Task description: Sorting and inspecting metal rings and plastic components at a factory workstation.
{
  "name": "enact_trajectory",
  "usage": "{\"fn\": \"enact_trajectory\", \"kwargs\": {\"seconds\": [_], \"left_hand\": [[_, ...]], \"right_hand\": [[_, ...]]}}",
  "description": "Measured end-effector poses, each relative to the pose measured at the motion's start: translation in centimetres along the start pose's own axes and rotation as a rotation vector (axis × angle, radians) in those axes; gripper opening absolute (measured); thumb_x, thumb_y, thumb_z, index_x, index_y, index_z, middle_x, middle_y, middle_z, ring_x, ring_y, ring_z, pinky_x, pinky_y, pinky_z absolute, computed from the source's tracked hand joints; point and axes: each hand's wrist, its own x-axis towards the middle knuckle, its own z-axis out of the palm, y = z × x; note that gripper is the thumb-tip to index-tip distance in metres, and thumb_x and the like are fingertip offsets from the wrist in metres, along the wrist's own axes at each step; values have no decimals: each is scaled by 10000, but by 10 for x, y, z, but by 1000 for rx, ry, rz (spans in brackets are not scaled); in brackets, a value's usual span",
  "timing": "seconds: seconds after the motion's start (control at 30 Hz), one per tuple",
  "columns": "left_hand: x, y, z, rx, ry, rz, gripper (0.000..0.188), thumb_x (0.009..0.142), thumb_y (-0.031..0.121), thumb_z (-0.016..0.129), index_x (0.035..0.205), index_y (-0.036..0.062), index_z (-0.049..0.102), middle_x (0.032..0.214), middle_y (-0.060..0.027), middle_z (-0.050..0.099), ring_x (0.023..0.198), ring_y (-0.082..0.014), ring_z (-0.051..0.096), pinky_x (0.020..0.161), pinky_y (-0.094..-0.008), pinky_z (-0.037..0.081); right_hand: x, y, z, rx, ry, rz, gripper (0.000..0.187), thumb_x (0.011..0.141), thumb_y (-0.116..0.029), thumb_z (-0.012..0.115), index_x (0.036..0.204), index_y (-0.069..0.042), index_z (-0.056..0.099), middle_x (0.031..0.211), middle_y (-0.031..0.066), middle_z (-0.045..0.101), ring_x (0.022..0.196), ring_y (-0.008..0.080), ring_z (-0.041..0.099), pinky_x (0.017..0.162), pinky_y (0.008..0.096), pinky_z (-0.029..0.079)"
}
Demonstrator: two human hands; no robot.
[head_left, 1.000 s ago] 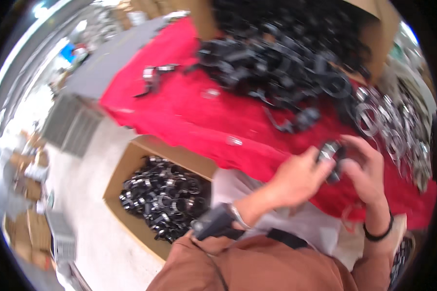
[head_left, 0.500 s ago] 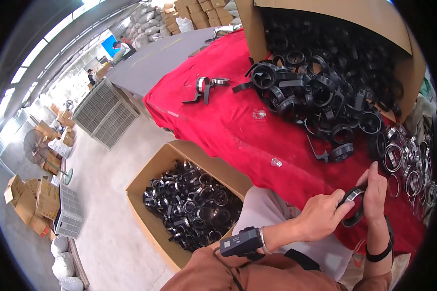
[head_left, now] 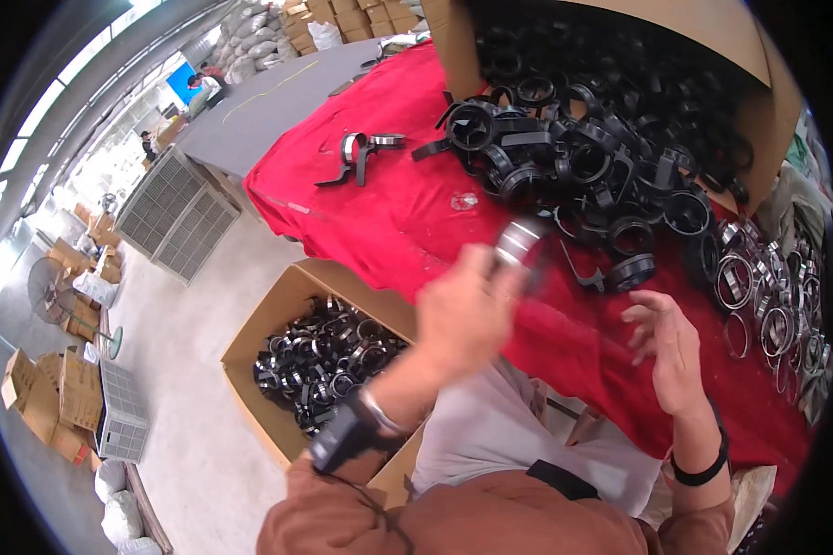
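Observation:
My left hand (head_left: 461, 310), blurred by motion, grips a black plastic ring with a shiny metal band (head_left: 520, 242) and holds it up over the red cloth (head_left: 393, 217). My right hand (head_left: 668, 350) is off to the right with fingers apart and nothing in it, near the front of the cloth. Beyond it lies a heap of black plastic rings with handles (head_left: 588, 162), spilling from a tipped cardboard box. Loose shiny metal rings (head_left: 776, 324) are piled to the right of this hand.
An open carton (head_left: 250, 393) filled with banded black rings stands on the floor at my left. Two banded rings (head_left: 356, 159) lie apart on the cloth. The large cardboard box (head_left: 773, 120) rises at the back right. Beyond are a grey table (head_left: 278, 106) and plastic crates (head_left: 178, 213).
My left hand has carried the banded ring leftward and up, away from my right hand. My right hand has let go of it and spread its fingers. The view has shifted slightly.

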Motion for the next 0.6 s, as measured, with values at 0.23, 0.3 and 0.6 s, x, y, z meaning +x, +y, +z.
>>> {"fn": "enact_trajectory", "kwargs": {"seconds": [0.23,0.3,0.6], "left_hand": [[110,-154,-53,1127,119,188,178,844,242,562,903,74,545,842,-118,623,773,-298,617,668,-425,474],[141,-188,-51,1246,100,264,146,860,219,510,873,90,576,853,-94,632,806,-257,613,715,-409,460],[195,-190,-23,1205,329,372,452,802,152,524,1214,-26,475,1281,-188,466,1241,-346,386,1029,-486,291]], "right_hand": [[-33,7,-35,-223,-42,86,195,903,-128,500,975,20,604,807,46,615,636,79,517,575,224,432],[-38,9,-36,-265,-57,83,129,850,-55,561,931,31,613,738,44,602,615,84,523,565,236,430],[-49,4,-40,-420,-69,14,131,814,-72,627,913,13,626,747,94,614,599,122,563,552,237,448]]}}
